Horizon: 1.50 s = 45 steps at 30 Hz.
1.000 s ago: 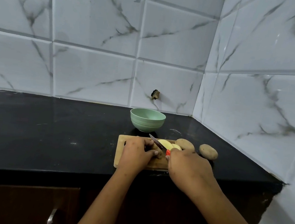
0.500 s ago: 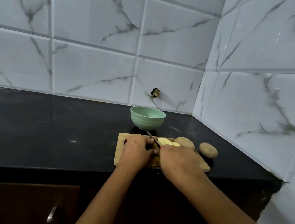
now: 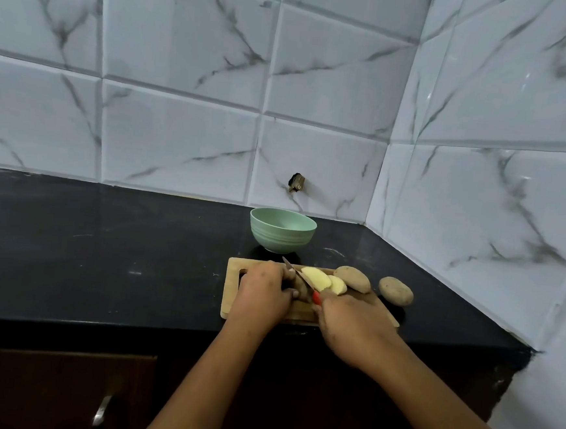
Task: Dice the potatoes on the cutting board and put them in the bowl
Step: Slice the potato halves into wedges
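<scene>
Left hand [image 3: 262, 294] is palm down on the board [image 3: 232, 279], fingers curled over a brown-skinned potato piece [image 3: 298, 286], pinning it in place. Most of that piece is hidden under the fingers, so I can't really tell its shape.

Right hand [image 3: 351, 324] is wrapped tight round the knife [image 3: 303, 280]. Only a bit of red handle pokes out of the fist. The blade runs up and to the left, right beside the left fingertips, with its tip pointing toward the bowl [image 3: 282, 229].

Just right of the blade are two cut slices [image 3: 319, 278]. They're pale yellow with the cut faces up, smooth and kinda moist looking, and they overlap each other. Touching them on the right is a whole potato [image 3: 352, 278] with tan, slightly speckled skin, sitting at the far right corner of the board. A second potato [image 3: 396, 291], also whole and unpeeled, is off the board on the worktop [image 3: 102, 251], near that same corner.

The board is light wood with a handle slot on its left end, and it sits close to the front edge of the black worktop. The mint green, ribbed bowl stands just behind the board, a little apart from it.

Behind it all there's a white marble-look tiled wall [image 3: 180, 121] with a small dark hole [image 3: 296, 182] above the bowl. There's a metal cabinet handle [image 3: 102, 410] below the worktop.
</scene>
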Each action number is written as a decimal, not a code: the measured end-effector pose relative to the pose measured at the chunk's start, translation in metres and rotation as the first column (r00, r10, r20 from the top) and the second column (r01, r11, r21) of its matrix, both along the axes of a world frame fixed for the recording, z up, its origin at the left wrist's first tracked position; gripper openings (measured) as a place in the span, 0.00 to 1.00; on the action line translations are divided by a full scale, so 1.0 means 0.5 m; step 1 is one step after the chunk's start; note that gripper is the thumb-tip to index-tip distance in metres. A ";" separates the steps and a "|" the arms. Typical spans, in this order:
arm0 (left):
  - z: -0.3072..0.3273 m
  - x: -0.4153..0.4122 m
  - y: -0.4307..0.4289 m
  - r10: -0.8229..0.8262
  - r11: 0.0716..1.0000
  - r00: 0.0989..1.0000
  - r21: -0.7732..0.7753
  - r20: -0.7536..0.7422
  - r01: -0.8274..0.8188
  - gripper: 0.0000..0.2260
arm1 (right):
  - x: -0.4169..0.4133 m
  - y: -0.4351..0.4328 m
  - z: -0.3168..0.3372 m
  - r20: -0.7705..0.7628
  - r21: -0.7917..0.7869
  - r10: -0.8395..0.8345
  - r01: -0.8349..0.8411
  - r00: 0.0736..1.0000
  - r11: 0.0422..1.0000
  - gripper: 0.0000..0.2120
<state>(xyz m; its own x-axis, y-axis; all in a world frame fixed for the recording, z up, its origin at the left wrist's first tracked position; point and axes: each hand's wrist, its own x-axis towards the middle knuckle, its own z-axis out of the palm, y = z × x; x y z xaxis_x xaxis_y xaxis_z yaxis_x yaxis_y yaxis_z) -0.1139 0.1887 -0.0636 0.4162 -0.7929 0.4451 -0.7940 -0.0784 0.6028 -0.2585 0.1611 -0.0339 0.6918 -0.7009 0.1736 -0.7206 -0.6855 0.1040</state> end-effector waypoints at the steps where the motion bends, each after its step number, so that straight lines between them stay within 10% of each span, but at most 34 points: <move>1: -0.001 -0.001 0.001 0.000 1.000 1.000 -0.001 -0.005 0.000 0.08 | -0.004 -0.003 -0.005 0.051 0.001 0.016 -0.016 0.999 1.000 0.11; 12: 0.006 -0.011 0.010 0.006 0.998 1.000 -0.062 0.023 -0.004 0.09 | -0.026 0.000 -0.030 0.345 -0.090 0.135 -0.110 0.929 0.990 0.20; 45: 0.016 -0.023 0.022 0.060 0.996 0.981 0.060 0.185 -0.073 0.10 | -0.039 0.010 0.009 0.081 0.022 0.067 -0.069 0.994 0.997 0.18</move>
